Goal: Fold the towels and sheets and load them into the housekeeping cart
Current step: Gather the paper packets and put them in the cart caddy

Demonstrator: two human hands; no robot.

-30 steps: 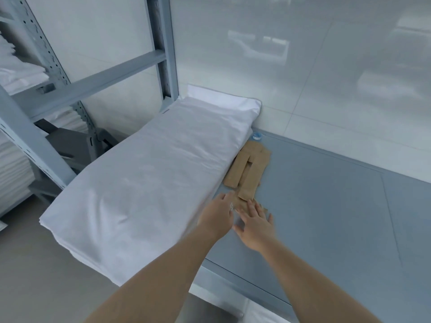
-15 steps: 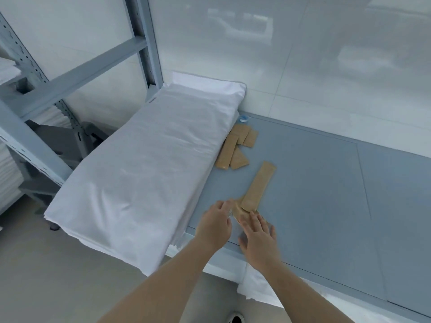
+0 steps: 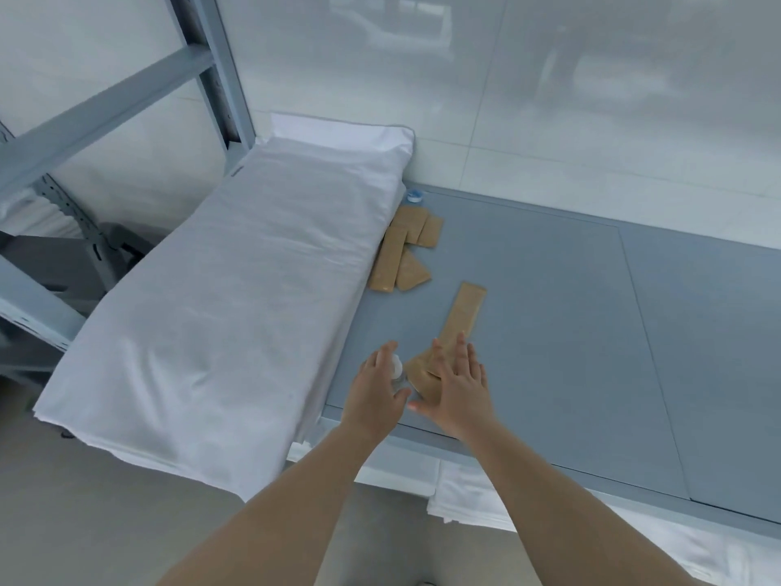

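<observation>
A stack of folded white sheets [image 3: 236,315] lies on the left part of the grey cart top [image 3: 570,340], overhanging its near edge. My left hand [image 3: 376,395] curls round a small clear bottle with a white cap [image 3: 397,374] just right of the sheets. My right hand [image 3: 456,387] lies flat, fingers straight, on a pile of tan paper packets [image 3: 422,370]. One long tan packet [image 3: 462,315] stretches away from my right fingertips.
More tan packets [image 3: 405,251] and a small blue-capped bottle [image 3: 414,195] sit beside the sheets near the white wall. A grey metal shelving frame [image 3: 97,120] stands at left. White folded linen [image 3: 477,496] shows under the cart top.
Both hands pulled back toward the cart's near edge, dragging some tan packets out of the group by the sheets. The view shifted back and right.
</observation>
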